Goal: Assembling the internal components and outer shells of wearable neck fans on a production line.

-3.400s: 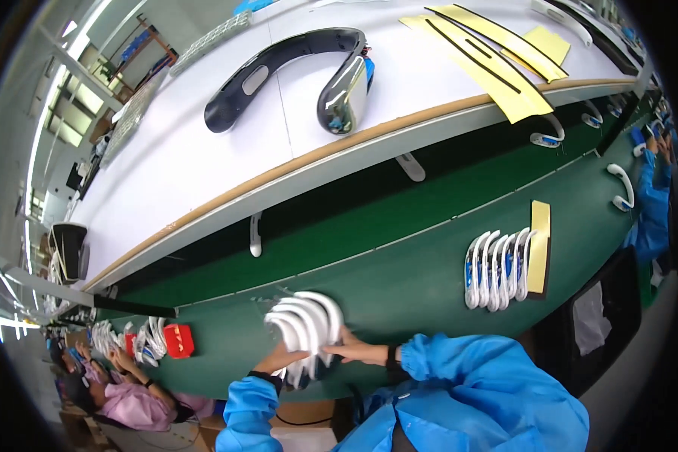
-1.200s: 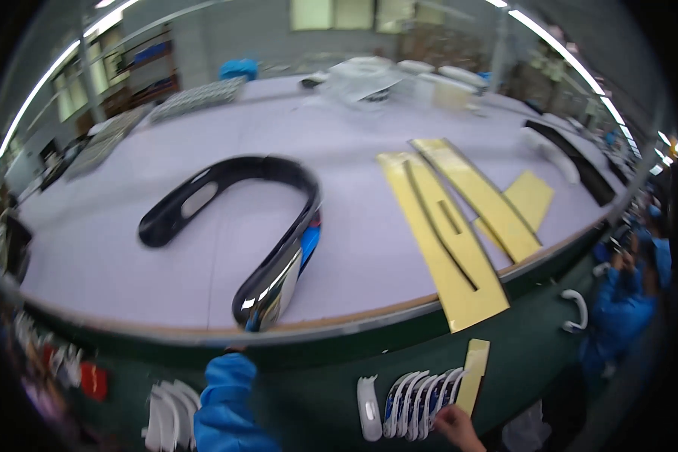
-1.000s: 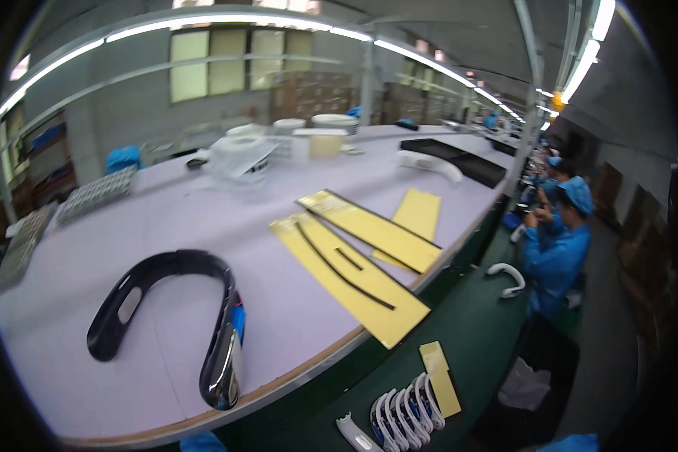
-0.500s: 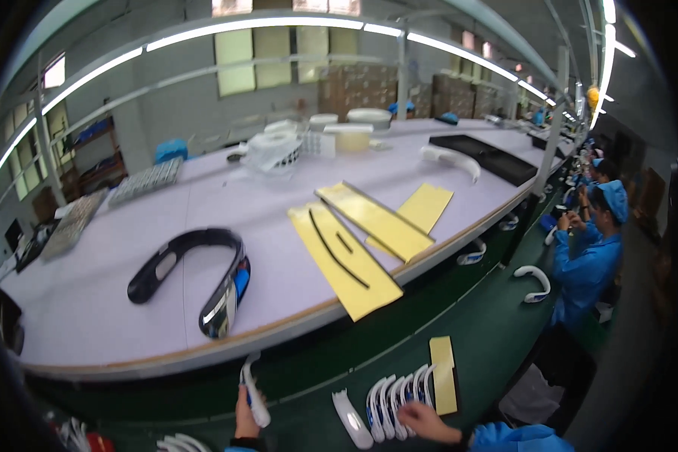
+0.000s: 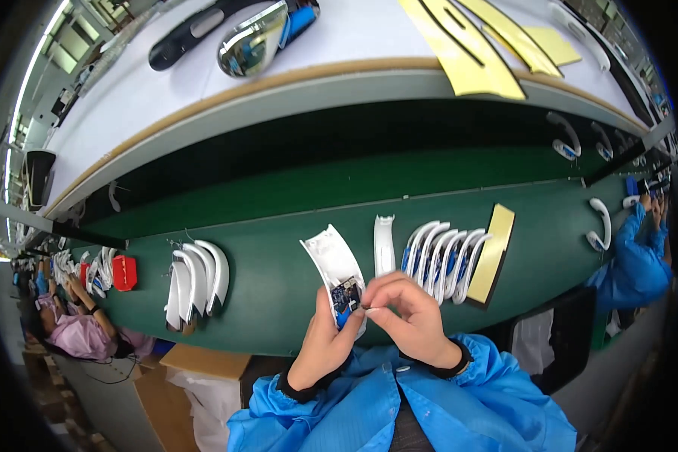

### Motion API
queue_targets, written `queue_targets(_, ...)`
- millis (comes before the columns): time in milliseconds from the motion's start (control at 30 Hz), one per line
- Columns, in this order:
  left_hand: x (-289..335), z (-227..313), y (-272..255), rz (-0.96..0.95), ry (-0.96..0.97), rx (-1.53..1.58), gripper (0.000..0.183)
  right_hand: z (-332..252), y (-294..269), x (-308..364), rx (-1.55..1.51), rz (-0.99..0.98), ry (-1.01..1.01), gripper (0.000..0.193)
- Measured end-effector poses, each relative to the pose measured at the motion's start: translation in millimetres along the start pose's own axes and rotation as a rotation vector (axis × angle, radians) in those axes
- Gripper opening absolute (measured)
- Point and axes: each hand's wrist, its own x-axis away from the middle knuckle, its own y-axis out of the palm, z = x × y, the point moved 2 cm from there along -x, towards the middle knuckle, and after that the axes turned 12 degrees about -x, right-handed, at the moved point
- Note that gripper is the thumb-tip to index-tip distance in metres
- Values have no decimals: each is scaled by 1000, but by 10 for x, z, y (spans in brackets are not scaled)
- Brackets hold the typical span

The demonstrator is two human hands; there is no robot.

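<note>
As both blue sleeves come up from the lower edge, the left hand [image 5: 325, 348] is wrapped around the lower end of a curved white shell [image 5: 333, 273], thumb and fingers clamped on it, holding it just above the near edge of the green belt [image 5: 279, 226]. The right hand [image 5: 408, 318] sits right beside it, fingertips [image 5: 371, 303] pinched together on something tiny at the small circuit board [image 5: 346, 295] set inside the shell; what it pinches is too small to tell. Just past the right hand, on the belt, a single white shell [image 5: 384, 245] lies on its own, and beside that a fanned row of white shells [image 5: 443, 255] with blue showing inside, then a yellow strip [image 5: 493, 252] leaning at the row's far end. Left of the held shell, another stack of white shells [image 5: 196, 280] rests on the belt, with a red box [image 5: 123, 273] beyond it. Farther back, above the belt, the pale upper table [image 5: 369, 38] carries a big dark curved piece [image 5: 260, 38] with a mirrored end and long yellow templates [image 5: 467, 41].
</note>
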Motion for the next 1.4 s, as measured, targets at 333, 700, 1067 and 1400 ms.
queue_targets(333,211,5,-78,54,166,157,53,-35,349,91,493,-117,-231,8)
queue_targets(700,332,-109,-110,59,254,32,61,-2,508,92,454,-151,-222,10)
queue_targets(1067,350,-2,-120,175,269,-92,44,4,507,87,498,-159,-230,11)
queue_targets(1400,269,-80,-146,119,187,-84,50,150,480,-33,570,-62,-246,25)
